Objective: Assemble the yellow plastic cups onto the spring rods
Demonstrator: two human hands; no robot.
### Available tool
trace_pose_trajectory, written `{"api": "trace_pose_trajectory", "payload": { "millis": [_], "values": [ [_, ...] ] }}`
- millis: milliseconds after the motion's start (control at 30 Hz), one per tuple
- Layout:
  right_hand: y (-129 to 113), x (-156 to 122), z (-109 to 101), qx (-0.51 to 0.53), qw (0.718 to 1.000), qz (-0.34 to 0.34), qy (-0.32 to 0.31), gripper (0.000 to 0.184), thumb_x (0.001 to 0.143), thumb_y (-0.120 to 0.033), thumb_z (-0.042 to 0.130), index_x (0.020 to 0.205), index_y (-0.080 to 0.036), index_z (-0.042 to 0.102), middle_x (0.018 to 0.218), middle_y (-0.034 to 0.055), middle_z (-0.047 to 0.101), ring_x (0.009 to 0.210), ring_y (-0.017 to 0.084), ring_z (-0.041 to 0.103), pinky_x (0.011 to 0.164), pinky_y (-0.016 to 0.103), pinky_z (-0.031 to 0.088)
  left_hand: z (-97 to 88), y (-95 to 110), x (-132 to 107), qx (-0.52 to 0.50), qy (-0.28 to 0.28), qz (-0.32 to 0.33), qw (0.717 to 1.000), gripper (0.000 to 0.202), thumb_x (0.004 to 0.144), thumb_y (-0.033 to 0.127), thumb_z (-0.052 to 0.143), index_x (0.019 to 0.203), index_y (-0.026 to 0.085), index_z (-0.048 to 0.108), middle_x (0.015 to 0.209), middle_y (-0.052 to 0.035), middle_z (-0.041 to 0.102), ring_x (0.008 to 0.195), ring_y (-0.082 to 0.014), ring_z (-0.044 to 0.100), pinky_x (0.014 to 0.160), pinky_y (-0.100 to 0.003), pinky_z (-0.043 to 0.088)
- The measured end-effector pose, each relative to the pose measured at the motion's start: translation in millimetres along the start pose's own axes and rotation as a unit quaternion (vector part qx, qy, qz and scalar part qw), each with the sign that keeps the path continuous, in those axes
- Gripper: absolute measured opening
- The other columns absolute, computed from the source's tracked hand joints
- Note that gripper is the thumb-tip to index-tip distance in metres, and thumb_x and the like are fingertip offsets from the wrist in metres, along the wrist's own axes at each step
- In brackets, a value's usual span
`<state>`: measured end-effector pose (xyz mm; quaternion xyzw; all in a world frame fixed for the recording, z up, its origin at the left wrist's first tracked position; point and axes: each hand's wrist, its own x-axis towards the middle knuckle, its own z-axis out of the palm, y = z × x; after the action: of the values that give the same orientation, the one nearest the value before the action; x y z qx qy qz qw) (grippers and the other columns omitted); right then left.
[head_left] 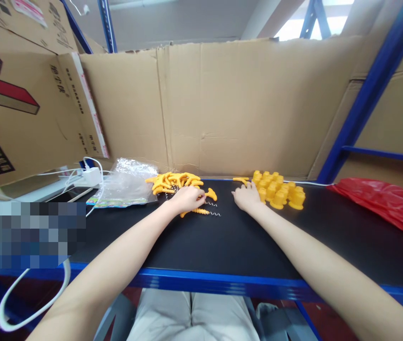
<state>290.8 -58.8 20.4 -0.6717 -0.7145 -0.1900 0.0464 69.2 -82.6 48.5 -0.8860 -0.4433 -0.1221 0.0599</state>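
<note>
My left hand is over the near right side of a pile of yellow-handled corkscrews. Its fingers are closed on a yellow corkscrew that they partly hide. Just right of its fingertips lies a yellow T-shaped handle. Nearer me, a corkscrew with a ribbed yellow shaft has its metal spiral pointing right. My right hand rests low on the table with curled fingers; whatever they may hold is hidden. Beyond its fingertips is a slim yellow piece. Several yellow flanged caps stand in a cluster beside this hand.
Left of the pile lies a clear plastic bag, with a white charger and cables behind. A red plastic bag lies at the right. Cardboard walls the back; a blue rail edges the black tabletop.
</note>
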Motion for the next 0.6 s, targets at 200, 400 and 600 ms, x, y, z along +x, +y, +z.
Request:
{"api": "trace_pose_trajectory", "payload": {
  "millis": [200,400,600],
  "values": [
    [6.4,3.5,3.2,-0.002,0.999,-0.003,-0.041,0.046,0.091,-0.035,0.032,0.105,-0.006,0.065,0.114,0.0221,0.058,0.12,0.034,0.041,0.1,0.049,0.019,-0.1,1.4,0.6,0.002,-0.005,0.004,1.0,0.03,0.085,0.035,0.037,0.084,0.02,0.064,0.08,-0.0068,0.065,0.075,-0.0192,0.059,0.069,-0.03,0.043],
    [5.4,3.7,-1.5,-0.017,0.999,-0.028,-0.003,0.035,0.087,-0.028,0.041,0.104,-0.008,0.064,0.114,0.0198,0.058,0.118,0.032,0.043,0.101,0.052,0.016,-2.4,0.1,0.2,0.002,-0.009,0.009,1.0,0.032,0.085,0.038,0.037,0.087,0.02,0.064,0.079,-0.0063,0.065,0.075,-0.0197,0.059,0.068,-0.03,0.043],
    [19.5,-4.0,-37.6,0.004,0.999,0.027,0.046,0.025,0.08,-0.015,0.047,0.096,-0.008,0.065,0.099,0.0224,0.062,0.097,0.032,0.055,0.087,0.049,0.034,-17.6,1.7,-3.7,-0.008,-0.03,0.001,1.0,0.026,0.079,0.036,0.043,0.086,0.02,0.062,0.077,-0.0047,0.064,0.07,-0.0189,0.058,0.06,-0.028,0.041]
  ]
}}
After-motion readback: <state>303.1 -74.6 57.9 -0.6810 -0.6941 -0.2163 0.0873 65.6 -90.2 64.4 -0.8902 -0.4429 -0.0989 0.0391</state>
